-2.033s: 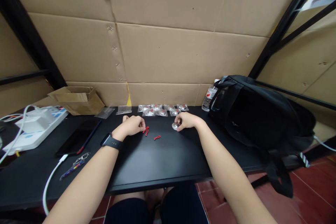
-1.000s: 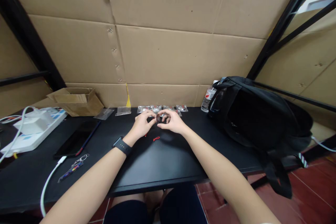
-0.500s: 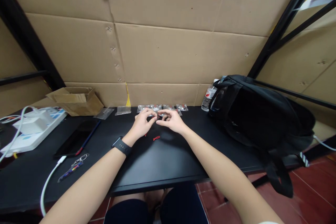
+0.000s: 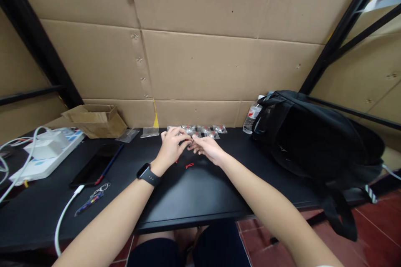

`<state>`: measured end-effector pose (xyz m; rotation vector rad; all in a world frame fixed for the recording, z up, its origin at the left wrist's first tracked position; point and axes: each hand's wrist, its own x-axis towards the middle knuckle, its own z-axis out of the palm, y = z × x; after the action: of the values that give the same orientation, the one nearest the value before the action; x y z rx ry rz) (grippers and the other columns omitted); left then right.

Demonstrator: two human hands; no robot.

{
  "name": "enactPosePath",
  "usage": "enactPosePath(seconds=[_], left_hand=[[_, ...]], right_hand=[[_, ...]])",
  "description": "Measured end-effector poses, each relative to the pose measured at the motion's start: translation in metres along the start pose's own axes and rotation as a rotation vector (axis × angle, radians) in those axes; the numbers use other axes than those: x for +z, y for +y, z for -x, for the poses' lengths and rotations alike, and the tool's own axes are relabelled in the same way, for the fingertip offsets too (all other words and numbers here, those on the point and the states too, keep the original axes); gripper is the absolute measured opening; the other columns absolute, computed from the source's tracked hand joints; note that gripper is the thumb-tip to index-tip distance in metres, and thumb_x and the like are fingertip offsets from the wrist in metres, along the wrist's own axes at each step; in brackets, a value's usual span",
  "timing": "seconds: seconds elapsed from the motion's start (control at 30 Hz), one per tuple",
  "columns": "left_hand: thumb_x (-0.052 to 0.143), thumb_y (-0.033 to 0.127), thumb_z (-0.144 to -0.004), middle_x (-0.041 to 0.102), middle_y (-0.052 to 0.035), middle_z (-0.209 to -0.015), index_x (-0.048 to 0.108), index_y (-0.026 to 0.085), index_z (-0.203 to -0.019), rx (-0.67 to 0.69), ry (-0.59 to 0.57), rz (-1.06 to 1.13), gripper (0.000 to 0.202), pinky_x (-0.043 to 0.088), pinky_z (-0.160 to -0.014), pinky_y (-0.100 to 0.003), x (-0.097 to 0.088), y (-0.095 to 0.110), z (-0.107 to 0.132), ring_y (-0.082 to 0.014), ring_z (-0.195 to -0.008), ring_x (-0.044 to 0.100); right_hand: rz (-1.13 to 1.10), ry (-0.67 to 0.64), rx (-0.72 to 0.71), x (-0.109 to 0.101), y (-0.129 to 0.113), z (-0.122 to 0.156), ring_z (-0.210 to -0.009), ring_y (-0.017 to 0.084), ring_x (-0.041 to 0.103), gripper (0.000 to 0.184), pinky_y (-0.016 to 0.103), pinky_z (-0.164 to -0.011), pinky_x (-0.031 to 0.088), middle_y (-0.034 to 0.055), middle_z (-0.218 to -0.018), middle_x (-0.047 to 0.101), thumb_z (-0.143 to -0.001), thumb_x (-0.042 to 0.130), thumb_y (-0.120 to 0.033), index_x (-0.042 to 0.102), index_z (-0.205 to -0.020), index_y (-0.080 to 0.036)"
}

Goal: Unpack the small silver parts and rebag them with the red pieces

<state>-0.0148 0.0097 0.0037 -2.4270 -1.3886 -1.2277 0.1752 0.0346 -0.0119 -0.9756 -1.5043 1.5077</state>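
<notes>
Tabletop (image 4: 200, 194), roomy between hands (image 4: 171, 148) (image 4: 209, 149) (close together) and front edge (image 4: 194, 222).

the cord loop (image 4: 189, 165) is red, the table (image 4: 200, 194) black, the cardboard (image 4: 203, 71) brown.

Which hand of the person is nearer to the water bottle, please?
Right. The right hand is to the left of the water bottle and slightly closer to the camera; the left hand is further to the left, beyond the right hand.
</notes>
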Motion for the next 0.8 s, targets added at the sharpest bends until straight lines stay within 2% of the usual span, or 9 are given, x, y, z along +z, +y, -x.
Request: enactPosePath(seconds=[0.07, 0.13, 0.27, 0.43, 0.53, 0.63, 0.73, 0.8], left_hand=[[0.067, 0.031, -0.093, 0.069, -0.0038, -0.109, 0.077, 0.03, -0.089, 0.056, 0.003, -0.038, 0.011, 0.03, -0.093, -0.045, -0.0021, -0.0001, -0.0001, -0.0264, -0.113, 0.054], [0.068, 0.034, -0.092, 0.069, -0.0035, -0.109, 0.077, 0.03, -0.089, 0.069, -0.001, -0.054, 0.01, 0.029, -0.093, -0.045, -0.003, -0.0006, -0.0003, -0.0266, -0.114, 0.053], [0.07, 0.035, -0.091, 0.069, -0.003, -0.109, 0.076, 0.03, -0.087, 0.02, -0.014, -0.058, 0.009, 0.028, -0.092, -0.044, -0.0011, -0.002, -0.0004, -0.0265, -0.113, 0.053], [0.07, 0.034, -0.09, 0.07, -0.0034, -0.108, 0.077, 0.03, -0.086, -0.033, -0.024, -0.06, 0.008, 0.028, -0.091, -0.045, 0.0009, -0.0048, -0.0004, -0.0274, -0.113, 0.052], [0.07, 0.034, -0.09, 0.069, -0.0035, -0.108, 0.077, 0.031, -0.087, -0.039, -0.031, -0.046, 0.009, 0.029, -0.092, -0.045, 0.0012, -0.0059, -0.0007, -0.0277, -0.113, 0.052], [0.068, 0.036, -0.091, 0.069, -0.0047, -0.109, 0.075, 0.029, -0.087, -0.048, -0.065, -0.018, 0.011, 0.031, -0.094, -0.046, 0.0011, -0.0049, -0.0009, -0.0285, -0.114, 0.053], [0.06, 0.035, -0.093, 0.068, -0.0049, -0.117, 0.069, 0.028, -0.107, -0.081, -0.098, 0.077, 0.017, 0.034, -0.098, -0.044, -0.0004, -0.0025, -0.0004, -0.0273, -0.116, 0.055], [0.06, 0.036, -0.091, 0.066, -0.005, -0.125, 0.059, 0.029, -0.124, -0.079, -0.142, 0.159, 0.034, 0.036, -0.1, -0.043, -0.0014, -0.0012, 0.0003, -0.0267, -0.119, 0.055]], right_hand=[[-0.081, -0.022, 0.107, 0.001, -0.0009, 0.0004, -0.063, 0.012, 0.063, 0.061, 0.02, -0.051, 0.041, 0.0143, -0.086, 0.078, -0.084, 0.061, -0.072, 0.075, -0.081, -0.013], [-0.102, -0.015, 0.14, 0.0015, -0.001, -0.0001, -0.061, 0.012, 0.062, 0.063, 0.019, -0.05, 0.041, 0.0138, -0.084, 0.077, -0.085, 0.058, -0.073, 0.073, -0.079, -0.013], [-0.083, 0.036, 0.083, 0.0014, 0.0011, -0.0025, -0.058, 0.009, 0.06, 0.052, 0.017, -0.045, 0.036, 0.0104, -0.08, 0.076, -0.085, 0.066, -0.065, 0.074, -0.08, -0.013], [-0.026, 0.047, 0.026, -0.002, 0.0047, -0.004, -0.058, 0.008, 0.056, 0.034, 0.018, -0.047, 0.037, 0.0097, -0.087, 0.076, -0.077, 0.081, -0.048, 0.078, -0.082, -0.014], [0.03, 0.054, -0.034, -0.0041, 0.0049, -0.0043, -0.058, 0.008, 0.055, 0.03, 0.019, -0.048, 0.036, 0.0087, -0.085, 0.076, -0.074, 0.082, -0.043, 0.078, -0.08, -0.014], [0.085, 0.048, -0.049, -0.0043, 0.0027, -0.0044, -0.058, 0.008, 0.055, 0.025, 0.02, -0.049, 0.036, 0.0066, -0.08, 0.074, -0.077, 0.078, -0.04, 0.076, -0.079, -0.015], [0.174, 0.066, -0.103, -0.0028, -0.0003, -0.0045, -0.057, 0.009, 0.056, 0.017, 0.021, -0.052, 0.037, 0.0024, -0.075, 0.07, -0.082, 0.07, -0.032, 0.072, -0.078, -0.016], [0.264, 0.088, -0.175, -0.002, -0.0021, -0.0046, -0.06, 0.01, 0.057, 0.013, 0.023, -0.058, 0.041, 0.0001, -0.073, 0.068, -0.084, 0.065, -0.026, 0.07, -0.077, -0.016]])
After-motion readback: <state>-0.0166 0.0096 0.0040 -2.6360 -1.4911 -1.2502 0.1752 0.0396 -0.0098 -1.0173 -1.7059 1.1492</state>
